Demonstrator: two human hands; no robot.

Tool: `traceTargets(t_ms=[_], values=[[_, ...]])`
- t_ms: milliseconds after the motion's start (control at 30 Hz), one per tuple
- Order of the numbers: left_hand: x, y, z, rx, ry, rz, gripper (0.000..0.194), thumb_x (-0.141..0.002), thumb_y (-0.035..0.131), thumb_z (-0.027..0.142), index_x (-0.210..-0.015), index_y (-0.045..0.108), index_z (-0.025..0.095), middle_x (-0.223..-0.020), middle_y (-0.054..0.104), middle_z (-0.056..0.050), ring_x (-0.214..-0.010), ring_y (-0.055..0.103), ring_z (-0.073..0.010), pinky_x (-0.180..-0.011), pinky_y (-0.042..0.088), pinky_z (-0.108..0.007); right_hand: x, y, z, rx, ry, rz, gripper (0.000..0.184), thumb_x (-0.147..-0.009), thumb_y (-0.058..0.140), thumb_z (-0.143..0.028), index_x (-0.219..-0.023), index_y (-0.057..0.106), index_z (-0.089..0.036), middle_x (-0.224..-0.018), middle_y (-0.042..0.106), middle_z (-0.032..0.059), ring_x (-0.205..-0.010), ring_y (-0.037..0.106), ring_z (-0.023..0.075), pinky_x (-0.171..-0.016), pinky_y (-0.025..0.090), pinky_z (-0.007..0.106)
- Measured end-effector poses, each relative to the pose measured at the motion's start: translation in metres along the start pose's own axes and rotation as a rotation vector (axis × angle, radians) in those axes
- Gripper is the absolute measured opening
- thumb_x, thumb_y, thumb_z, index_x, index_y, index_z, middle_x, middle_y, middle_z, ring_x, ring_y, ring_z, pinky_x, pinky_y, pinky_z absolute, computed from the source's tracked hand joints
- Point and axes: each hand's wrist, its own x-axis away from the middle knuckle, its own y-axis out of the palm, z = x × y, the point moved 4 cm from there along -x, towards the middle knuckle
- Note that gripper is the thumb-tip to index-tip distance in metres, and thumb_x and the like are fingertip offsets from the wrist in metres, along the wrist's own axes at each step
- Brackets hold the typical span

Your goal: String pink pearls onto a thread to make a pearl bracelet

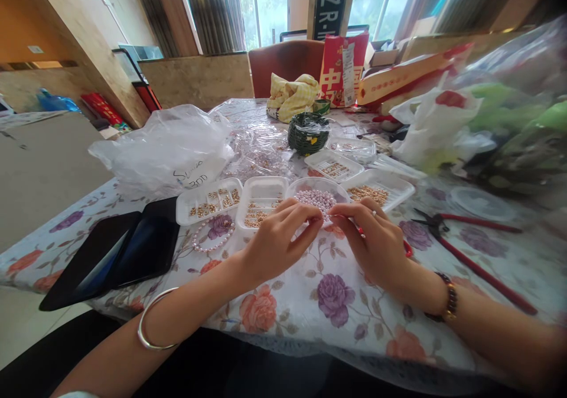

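Note:
My left hand (279, 238) and my right hand (372, 235) meet in front of a round dish of pale pink pearl beads (316, 197). Both hands have their fingertips pinched together just at the dish's near rim; what they pinch is too small to make out. A red item (406, 248) peeks out under my right hand. A finished pearl bracelet (213, 235) lies on the floral tablecloth (319, 292) to the left of my left hand.
White trays of gold findings (208, 200), (261, 200), (376, 192), (334, 165) ring the dish. A black tablet (110, 256) lies at the left edge. Red-handled pliers (469, 250) lie at right. Behind are a plastic bag (168, 147), a green basket (308, 132) and piled bags.

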Motion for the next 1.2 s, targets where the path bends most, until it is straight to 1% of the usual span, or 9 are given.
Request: traceTargets(t_ms=[67, 167, 267, 367, 467, 600, 700, 1000, 1200], values=[[-0.001, -0.001, 0.001, 0.038, -0.049, -0.015, 0.007, -0.083, 0.05, 0.012, -0.084, 0.055, 0.017, -0.076, 0.063, -0.001, -0.073, 0.057, -0.0096, -0.067, 0.05, -0.024, 0.0, 0.0, -0.001, 0.004, -0.016, -0.002, 0.013, -0.088, 0.049, -0.016, -0.096, 0.054, -0.024, -0.077, 0.063, -0.0004, -0.074, 0.055, 0.0149, -0.067, 0.046, 0.028], [-0.002, -0.001, -0.001, 0.088, -0.167, -0.022, 0.006, -0.081, 0.052, 0.012, -0.08, 0.055, 0.017, -0.072, 0.062, 0.0, -0.07, 0.058, -0.0083, -0.066, 0.049, -0.022, -0.001, -0.001, -0.003, -0.003, -0.028, -0.013, 0.012, -0.087, 0.05, -0.015, -0.095, 0.054, -0.023, -0.073, 0.062, -0.0009, -0.072, 0.054, 0.0144, -0.066, 0.045, 0.026], [-0.002, 0.0, -0.004, 0.146, -0.267, -0.043, 0.005, -0.079, 0.054, 0.014, -0.081, 0.057, 0.016, -0.071, 0.062, 0.001, -0.065, 0.058, -0.0074, -0.063, 0.049, -0.02, -0.001, -0.001, -0.003, -0.006, -0.04, -0.013, 0.012, -0.087, 0.05, -0.013, -0.095, 0.054, -0.022, -0.071, 0.061, -0.0011, -0.07, 0.052, 0.0139, -0.066, 0.044, 0.026], [-0.002, 0.001, -0.006, 0.177, -0.304, -0.053, 0.008, -0.079, 0.054, 0.014, -0.085, 0.059, 0.016, -0.071, 0.064, 0.001, -0.064, 0.059, -0.0073, -0.063, 0.049, -0.021, -0.002, -0.001, -0.003, 0.002, -0.056, -0.008, 0.013, -0.087, 0.05, -0.013, -0.096, 0.054, -0.022, -0.072, 0.062, -0.0014, -0.07, 0.052, 0.014, -0.065, 0.044, 0.026], [-0.002, 0.003, -0.007, 0.22, -0.332, -0.08, 0.008, -0.079, 0.054, 0.014, -0.084, 0.06, 0.016, -0.072, 0.064, 0.0, -0.065, 0.059, -0.0076, -0.064, 0.049, -0.021, -0.001, 0.0, -0.003, 0.009, -0.064, -0.005, 0.013, -0.087, 0.05, -0.015, -0.096, 0.054, -0.023, -0.073, 0.062, -0.0015, -0.07, 0.052, 0.0142, -0.066, 0.044, 0.027], [-0.002, 0.005, -0.01, 0.329, -0.43, -0.125, 0.007, -0.081, 0.054, 0.019, -0.081, 0.06, 0.016, -0.071, 0.063, 0.0, -0.065, 0.058, -0.0084, -0.061, 0.048, -0.021, -0.001, 0.0, -0.003, 0.008, -0.06, -0.014, 0.012, -0.087, 0.049, -0.015, -0.096, 0.055, -0.023, -0.073, 0.063, -0.0014, -0.07, 0.053, 0.014, -0.067, 0.044, 0.027], [-0.002, 0.006, -0.012, 0.442, -0.495, -0.16, 0.011, -0.083, 0.052, 0.023, -0.078, 0.059, 0.017, -0.069, 0.061, 0.0, -0.064, 0.055, -0.0085, -0.058, 0.045, -0.021, -0.002, 0.0, -0.003, 0.001, -0.058, -0.018, 0.012, -0.087, 0.05, -0.015, -0.095, 0.054, -0.023, -0.071, 0.061, -0.0017, -0.069, 0.052, 0.0137, -0.066, 0.043, 0.026], [-0.002, 0.01, -0.012, 0.567, -0.565, -0.262, 0.018, -0.085, 0.048, 0.027, -0.074, 0.057, 0.017, -0.064, 0.051, 0.002, -0.058, 0.045, -0.0078, -0.05, 0.038, -0.021, -0.001, -0.001, -0.003, 0.007, -0.058, -0.018, 0.014, -0.088, 0.049, -0.015, -0.097, 0.054, -0.024, -0.073, 0.062, -0.0018, -0.07, 0.052, 0.0136, -0.065, 0.044, 0.026], [-0.001, 0.01, -0.013, 0.599, -0.584, -0.272, 0.018, -0.086, 0.046, 0.025, -0.075, 0.057, 0.017, -0.068, 0.053, 0.001, -0.062, 0.048, -0.0087, -0.056, 0.043, -0.021, -0.001, -0.001, -0.003, 0.0, -0.053, -0.011, 0.012, -0.087, 0.05, -0.014, -0.095, 0.054, -0.023, -0.072, 0.061, -0.002, -0.069, 0.052, 0.0129, -0.064, 0.043, 0.025]])
